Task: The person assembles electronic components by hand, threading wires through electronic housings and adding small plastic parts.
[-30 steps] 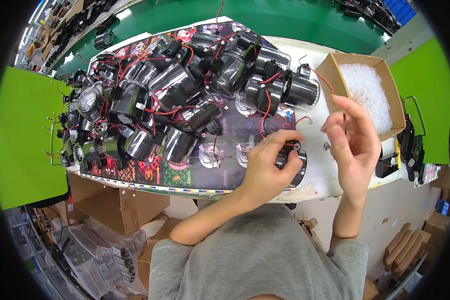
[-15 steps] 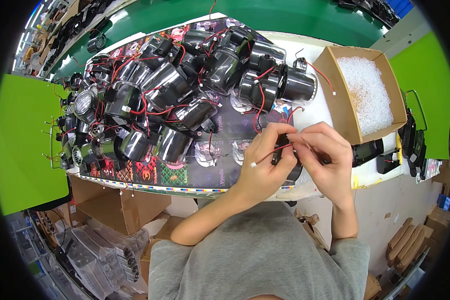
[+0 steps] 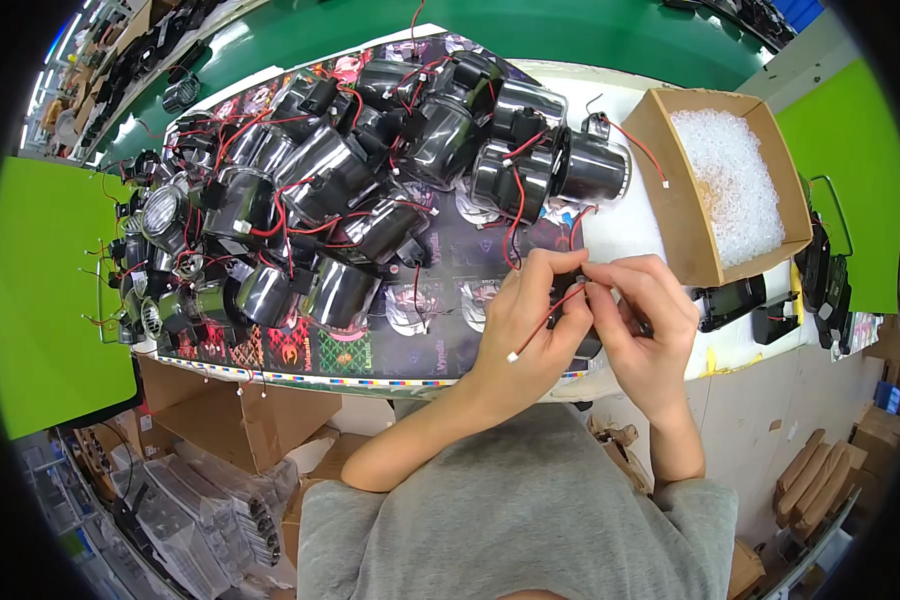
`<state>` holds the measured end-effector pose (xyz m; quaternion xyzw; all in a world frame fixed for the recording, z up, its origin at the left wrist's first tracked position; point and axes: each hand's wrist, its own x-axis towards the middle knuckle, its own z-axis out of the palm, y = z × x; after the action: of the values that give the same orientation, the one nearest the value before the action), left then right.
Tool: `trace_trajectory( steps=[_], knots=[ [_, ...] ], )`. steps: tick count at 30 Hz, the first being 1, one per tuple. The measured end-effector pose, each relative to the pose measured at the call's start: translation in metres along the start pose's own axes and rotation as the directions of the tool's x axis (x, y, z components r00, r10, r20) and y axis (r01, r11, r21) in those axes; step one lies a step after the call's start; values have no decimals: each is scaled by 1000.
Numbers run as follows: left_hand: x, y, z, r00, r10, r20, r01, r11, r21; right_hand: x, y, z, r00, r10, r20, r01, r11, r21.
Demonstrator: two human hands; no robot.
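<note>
My left hand is closed in a pinch around a thin red-and-black wire, whose white connector hangs over the palm side. Fingertip to fingertip with it, my right hand is closed too. What its thumb and forefinger pinch beside the wire is too small to make out. Beneath both hands a dark part shows only in pieces. Another red wire rises just beyond the fingertips. To the left lie several glossy black cylindrical housings with red and black leads, heaped on a printed mat.
A cardboard box of small clear plastic pieces stands at the right. Black plastic parts lie in front of it. Green panels flank the table, and a green surface runs behind. An open carton sits below the front edge.
Both hands stay together, with small finger movements. The wire's connector end has dropped lower and tilts further down. The housings and box appear shifted slightly left with the view.
</note>
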<state>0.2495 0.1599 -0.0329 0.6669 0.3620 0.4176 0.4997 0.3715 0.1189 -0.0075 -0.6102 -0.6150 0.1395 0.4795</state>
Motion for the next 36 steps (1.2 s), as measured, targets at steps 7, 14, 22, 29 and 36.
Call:
trace_trajectory(
  steps=[7, 14, 22, 29, 36],
  knots=[
    [-3, 4, -3, 994, 110, -25, -106, 987, 117, -9, -17, -17, 989, -33, 145, 52, 991, -127],
    [-3, 2, 0, 963, 264, -48, -246, 940, 235, -6, -23, -18, 985, -11, 171, 49, 973, -224],
    [-3, 3, 2, 965, 249, -82, -223, 945, 239, -13, -25, -8, 995, -43, 88, 73, 926, -370],
    [0, 0, -2, 955, 281, -96, -246, 929, 277, -19, -18, 6, 992, -119, -43, 91, 907, -412],
    [-1, -1, -5, 913, 398, -90, -332, 852, 404, -16, -19, 1, 992, -124, -9, 111, 916, -386]
  ],
)
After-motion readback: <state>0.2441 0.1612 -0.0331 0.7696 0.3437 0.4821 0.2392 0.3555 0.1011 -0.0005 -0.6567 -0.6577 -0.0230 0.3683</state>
